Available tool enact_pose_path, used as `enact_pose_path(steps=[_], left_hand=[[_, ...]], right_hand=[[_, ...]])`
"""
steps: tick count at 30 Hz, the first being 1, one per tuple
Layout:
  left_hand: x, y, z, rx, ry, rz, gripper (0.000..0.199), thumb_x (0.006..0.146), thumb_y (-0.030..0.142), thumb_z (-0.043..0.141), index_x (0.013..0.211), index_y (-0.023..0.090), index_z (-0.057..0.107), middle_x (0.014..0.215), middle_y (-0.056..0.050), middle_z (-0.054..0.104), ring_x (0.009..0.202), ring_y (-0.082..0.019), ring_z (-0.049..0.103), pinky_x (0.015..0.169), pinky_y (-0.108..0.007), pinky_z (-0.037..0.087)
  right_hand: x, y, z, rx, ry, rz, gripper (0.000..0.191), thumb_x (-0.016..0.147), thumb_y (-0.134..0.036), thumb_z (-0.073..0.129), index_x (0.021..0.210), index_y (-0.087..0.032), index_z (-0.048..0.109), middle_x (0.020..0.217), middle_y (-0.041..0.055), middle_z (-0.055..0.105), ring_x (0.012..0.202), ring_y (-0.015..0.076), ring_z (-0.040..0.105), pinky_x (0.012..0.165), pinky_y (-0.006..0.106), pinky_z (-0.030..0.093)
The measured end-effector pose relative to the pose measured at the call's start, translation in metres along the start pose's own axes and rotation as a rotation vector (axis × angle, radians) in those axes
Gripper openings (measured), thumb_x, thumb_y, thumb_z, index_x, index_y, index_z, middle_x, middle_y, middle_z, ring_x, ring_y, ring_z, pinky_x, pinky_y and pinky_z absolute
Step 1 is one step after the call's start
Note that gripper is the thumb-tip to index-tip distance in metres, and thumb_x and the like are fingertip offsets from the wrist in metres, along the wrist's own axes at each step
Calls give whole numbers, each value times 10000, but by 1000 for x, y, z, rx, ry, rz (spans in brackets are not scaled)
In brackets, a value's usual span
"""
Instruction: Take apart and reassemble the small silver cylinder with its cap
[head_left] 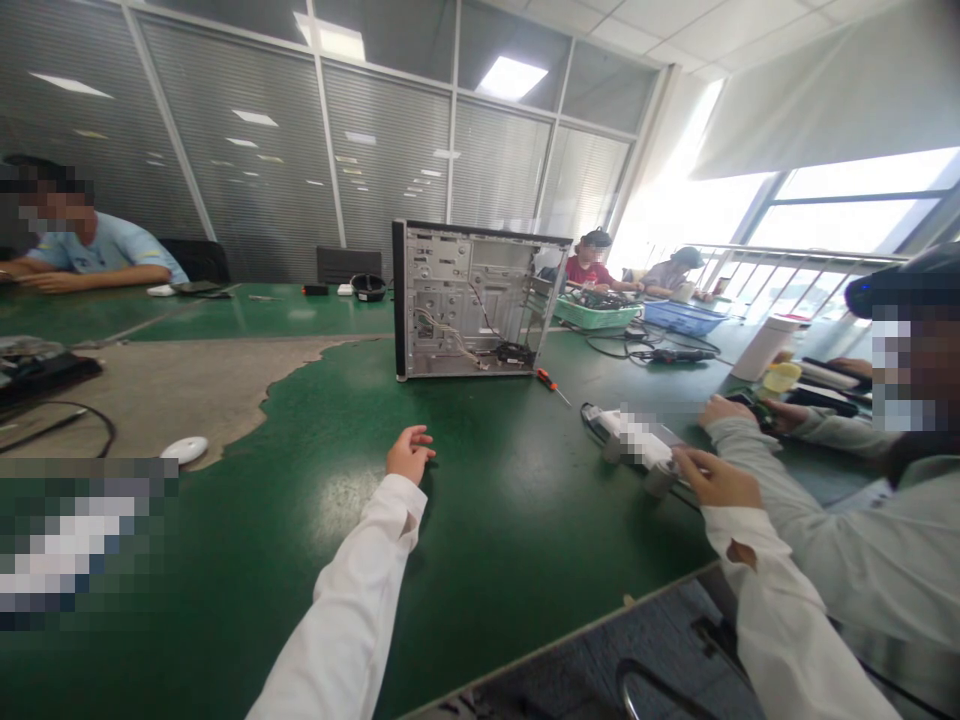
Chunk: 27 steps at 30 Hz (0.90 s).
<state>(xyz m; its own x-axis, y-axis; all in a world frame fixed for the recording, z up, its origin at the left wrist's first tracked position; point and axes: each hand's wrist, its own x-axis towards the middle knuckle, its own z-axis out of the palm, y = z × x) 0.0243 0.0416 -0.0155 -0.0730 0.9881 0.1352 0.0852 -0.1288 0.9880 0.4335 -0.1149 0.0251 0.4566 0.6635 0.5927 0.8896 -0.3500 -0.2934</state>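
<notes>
An open computer case (476, 300) stands upright on the green table (495, 480), with cables inside it. An orange and black screwdriver (552, 385) lies by its lower right corner. My left hand (411, 455) rests over the table in front of the case, fingers loosely apart and holding nothing. On the right, my right hand (716, 478) reaches to the near end of a white power strip (634, 437), which is partly blurred out. Its fingertips are pressed together at a small grey object there, which I cannot make out.
At the right edge a person (885, 530) holds something in both hands beside a white bottle (766, 347). Green (604, 316) and blue baskets (686, 318) stand behind. A white round object (184, 450) lies left.
</notes>
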Motion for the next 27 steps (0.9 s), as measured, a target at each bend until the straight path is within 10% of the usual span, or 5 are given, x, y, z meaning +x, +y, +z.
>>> enact_pose_path(steps=[7, 12, 17, 22, 27], left_hand=[[-1, -1, 0, 13, -1, 5, 366, 558, 3, 430, 882, 150, 516, 719, -7, 577, 482, -72, 550, 465, -188, 416], [-1, -1, -1, 15, 6, -3, 367, 559, 4, 425, 884, 148, 515, 718, -8, 575, 480, -71, 549, 460, -187, 414], [1, -4, 0, 21, -4, -5, 381, 559, -3, 415, 902, 141, 500, 733, -11, 565, 484, -69, 549, 459, -183, 413], [3, -10, 0, 29, -9, 1, 400, 560, 1, 413, 925, 145, 491, 750, -14, 560, 492, -71, 551, 460, -185, 417], [2, -10, 0, 48, -14, 31, 391, 557, 13, 439, 915, 154, 505, 745, -12, 579, 503, -75, 551, 481, -192, 426]], right_hand=[[12, -3, 11, -2, 35, -105, 325, 711, -420, 426, 828, -175, 606, 772, 45, 616, 613, 153, 550, 581, 244, 400], [36, -34, 36, -147, -283, -436, 415, 682, -328, 491, 1072, -185, 491, 978, 90, 563, 866, 211, 526, 744, 293, 381], [60, -58, 50, -375, -662, -299, 357, 659, -216, 504, 1015, -179, 507, 918, 112, 566, 826, 225, 537, 662, 296, 375], [59, -79, 56, -352, -675, -308, 279, 677, -250, 493, 933, -142, 523, 888, 126, 567, 843, 235, 529, 647, 288, 361], [23, -152, 61, -111, -618, -463, 339, 721, -295, 441, 1038, -175, 446, 952, 99, 545, 868, 206, 516, 676, 274, 356]])
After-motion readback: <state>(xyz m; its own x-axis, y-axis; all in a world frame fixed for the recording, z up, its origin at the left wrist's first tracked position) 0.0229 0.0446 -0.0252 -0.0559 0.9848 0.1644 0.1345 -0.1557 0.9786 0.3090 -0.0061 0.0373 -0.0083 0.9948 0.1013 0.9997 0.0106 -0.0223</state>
